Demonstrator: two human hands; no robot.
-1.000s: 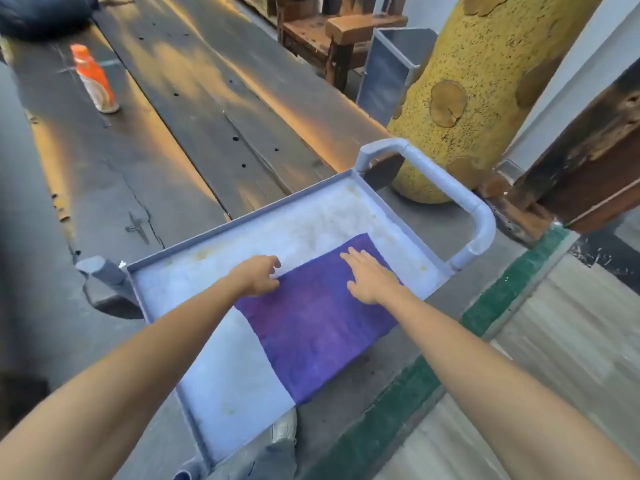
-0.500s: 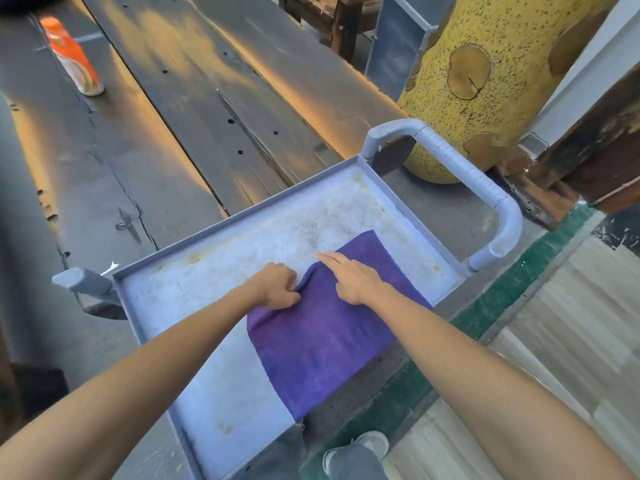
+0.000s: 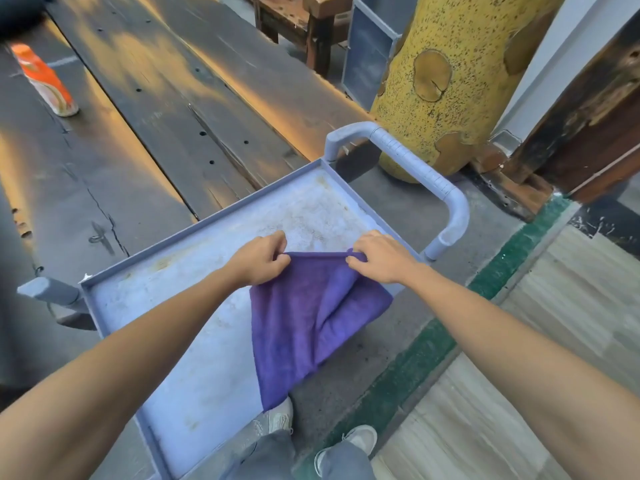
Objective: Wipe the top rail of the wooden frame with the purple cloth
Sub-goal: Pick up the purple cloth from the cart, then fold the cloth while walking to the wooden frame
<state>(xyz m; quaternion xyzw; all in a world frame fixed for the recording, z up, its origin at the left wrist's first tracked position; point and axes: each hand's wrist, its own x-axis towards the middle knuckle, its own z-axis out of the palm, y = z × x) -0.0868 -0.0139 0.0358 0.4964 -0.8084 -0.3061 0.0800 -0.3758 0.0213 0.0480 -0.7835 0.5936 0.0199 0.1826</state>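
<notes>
both hands are pinching the far edge of the soft purple cloth (image 3: 311, 317), the left hand (image 3: 258, 261) on its left corner and the right hand (image 3: 381, 259) on its right, so that edge is stretched taut between them in the middle of the frame while the rest sags down and hangs off the near side of the pale grey-blue metal cart tray (image 3: 194, 296). the cloth's long axis runs from the hands toward the lower middle of the frame, almost down to the grey shoes (image 3: 346, 445). as for the wooden frame, the likeliest candidate i can see is the dark brown timber piece (image 3: 595, 109) at the upper right, beyond the cart's grey tube handle (image 3: 426, 181) and the speckled yellow pillar (image 3: 460, 77); i cannot tell for sure that this is the rail meant. if it is, it lies up and to the right of the hands, well apart from them, and the right hand is the nearer one. compared with half a second ago, the cloth was lying flatter on the tray with the right hand's fingers spread on top of it and the left bunching one side; now both have closed on the edge and lifted it. an orange bottle (image 3: 43, 79) stands on the dark planks at the upper left.
</notes>
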